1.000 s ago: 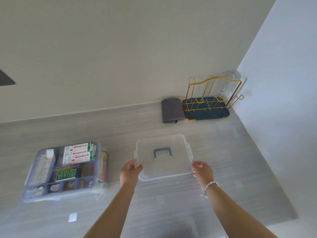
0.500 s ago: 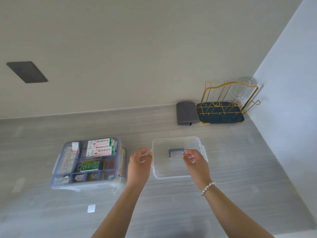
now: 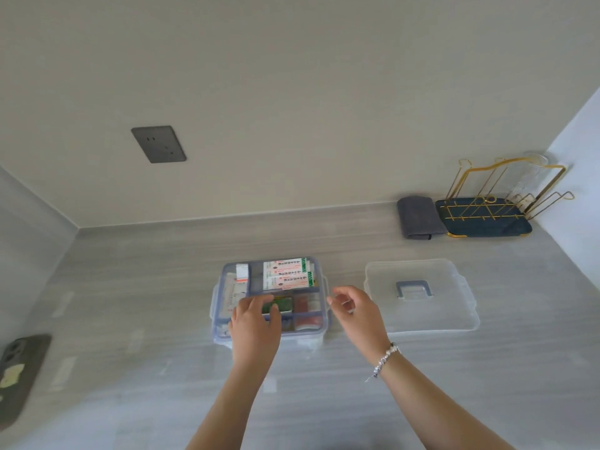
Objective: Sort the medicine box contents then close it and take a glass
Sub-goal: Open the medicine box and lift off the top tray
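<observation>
The medicine box sits open on the grey counter in front of me, its divided tray holding white-and-green packets at the back and smaller items in the front sections. My left hand reaches into the tray, fingers laid on a small green box; I cannot tell whether I have really gripped it. My right hand hovers just beside the box's right edge, fingers loosely curled and holding nothing. The clear lid, handle up, lies flat on the counter to the right. Further back, by the wall, a folded grey cloth lies beside a gold wire rack, where a glass stands.
</observation>
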